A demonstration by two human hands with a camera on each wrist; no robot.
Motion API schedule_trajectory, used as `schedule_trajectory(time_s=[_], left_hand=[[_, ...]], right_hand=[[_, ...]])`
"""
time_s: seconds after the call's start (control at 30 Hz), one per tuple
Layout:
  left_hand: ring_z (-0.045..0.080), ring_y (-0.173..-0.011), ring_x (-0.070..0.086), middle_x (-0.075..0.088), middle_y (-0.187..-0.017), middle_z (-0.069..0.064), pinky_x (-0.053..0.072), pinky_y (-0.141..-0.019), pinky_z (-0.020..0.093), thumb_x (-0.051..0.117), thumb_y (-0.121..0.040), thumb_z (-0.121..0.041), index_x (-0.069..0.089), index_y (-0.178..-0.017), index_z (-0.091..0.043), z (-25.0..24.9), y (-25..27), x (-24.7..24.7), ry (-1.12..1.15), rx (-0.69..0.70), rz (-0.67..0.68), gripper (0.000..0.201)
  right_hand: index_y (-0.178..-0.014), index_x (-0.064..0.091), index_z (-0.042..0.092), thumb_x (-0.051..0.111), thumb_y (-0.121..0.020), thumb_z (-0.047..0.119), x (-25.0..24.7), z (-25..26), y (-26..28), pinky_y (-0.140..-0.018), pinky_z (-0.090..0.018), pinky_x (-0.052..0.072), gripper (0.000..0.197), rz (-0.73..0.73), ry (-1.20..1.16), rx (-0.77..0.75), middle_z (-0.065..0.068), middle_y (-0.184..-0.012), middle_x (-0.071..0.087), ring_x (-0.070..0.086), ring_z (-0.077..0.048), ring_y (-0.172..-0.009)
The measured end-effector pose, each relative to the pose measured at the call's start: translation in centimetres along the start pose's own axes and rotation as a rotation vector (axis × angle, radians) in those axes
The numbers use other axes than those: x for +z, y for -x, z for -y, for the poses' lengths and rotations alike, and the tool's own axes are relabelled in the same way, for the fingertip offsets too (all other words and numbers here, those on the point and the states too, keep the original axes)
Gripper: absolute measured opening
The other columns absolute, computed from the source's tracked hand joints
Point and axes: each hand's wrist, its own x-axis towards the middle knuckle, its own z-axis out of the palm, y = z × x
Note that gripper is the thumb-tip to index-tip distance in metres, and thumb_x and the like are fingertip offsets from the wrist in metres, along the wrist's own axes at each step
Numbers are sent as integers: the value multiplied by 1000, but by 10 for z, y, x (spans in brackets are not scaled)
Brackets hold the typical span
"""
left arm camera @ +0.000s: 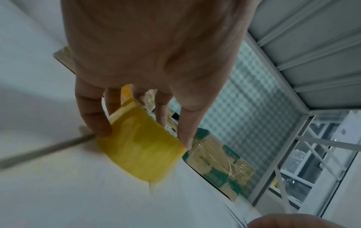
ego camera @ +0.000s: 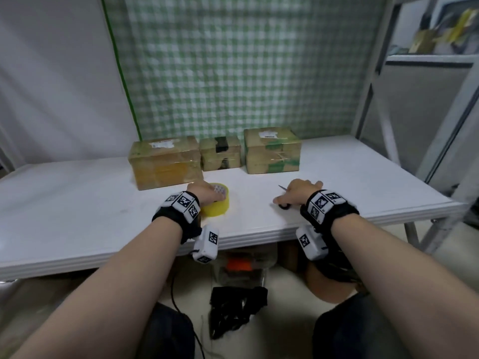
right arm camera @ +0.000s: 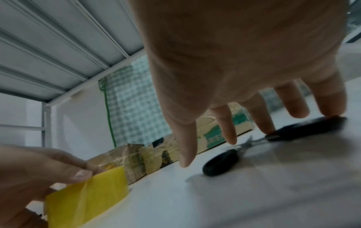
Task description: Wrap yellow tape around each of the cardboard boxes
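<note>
Three cardboard boxes stand in a row at the back of the white table (ego camera: 77,203): a wide left box (ego camera: 166,163), a small middle box (ego camera: 220,156) with black tape, and a right box (ego camera: 272,150) with green tape. In front of the left box, my left hand (ego camera: 207,194) grips the yellow tape roll (ego camera: 216,206) from above, thumb and fingers curled round its rim (left arm camera: 142,148). My right hand (ego camera: 298,193) reaches down over black-handled scissors (right arm camera: 220,162) lying on the table. Its straight fingers (right arm camera: 330,108) touch one handle loop. The thumb hovers beside the other.
A green checked cloth (ego camera: 233,73) hangs behind the boxes. A grey metal rack (ego camera: 427,58) stands at the right, close to the table's right end. Under the table's front edge lie a black bag (ego camera: 236,307) and a cable on the floor.
</note>
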Motion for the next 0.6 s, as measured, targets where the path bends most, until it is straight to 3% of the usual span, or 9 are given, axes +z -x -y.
schedule_trajectory(time_s=[0.07,0.1,0.2,0.27,0.4,0.6], left_hand=[[29,-125,56,52,-143,10,48,-105,36,85,-78,-42,63,-133,-13,-5,-7,9,63,10,-22,66],[29,-123,57,52,-143,11,48,-105,37,88,-73,-43,65,-129,-14,-4,-12,13,92,11,-38,67],[29,-121,58,52,-141,14,48,-107,38,89,-73,-41,64,-128,-13,-2,-17,18,134,9,-77,67],[28,-123,57,54,-140,12,47,-106,35,88,-76,-39,62,-131,-11,-1,-18,18,165,10,-77,67],[26,-124,56,55,-140,10,43,-96,27,85,-82,-32,57,-137,-8,2,-19,19,214,43,-79,66],[26,-123,56,55,-141,11,43,-95,27,85,-82,-31,59,-136,-10,3,-13,22,272,72,-84,63]], right_hand=[[-99,63,24,66,-50,77,9,-5,-9,-97,-49,34,72,-3,9,29,-8,-116,58,45,-36,-119],[-102,63,24,69,-51,73,12,-4,-11,-97,-50,37,72,-26,-13,27,-8,-116,54,42,-38,-120],[-107,67,21,75,-69,43,14,3,-6,-98,-45,43,45,-94,-126,-40,-6,-118,58,38,-39,-119],[-118,66,20,75,-77,31,17,11,-7,-99,-41,44,43,-118,-209,-94,-6,-120,64,40,-37,-124],[-123,65,18,81,-77,24,22,30,-7,-101,-36,46,50,-147,-287,-199,-5,-118,69,57,-30,-118],[-107,65,23,87,-69,20,27,41,-6,-90,-32,52,44,-143,-386,-217,-3,-112,72,65,-25,-107]])
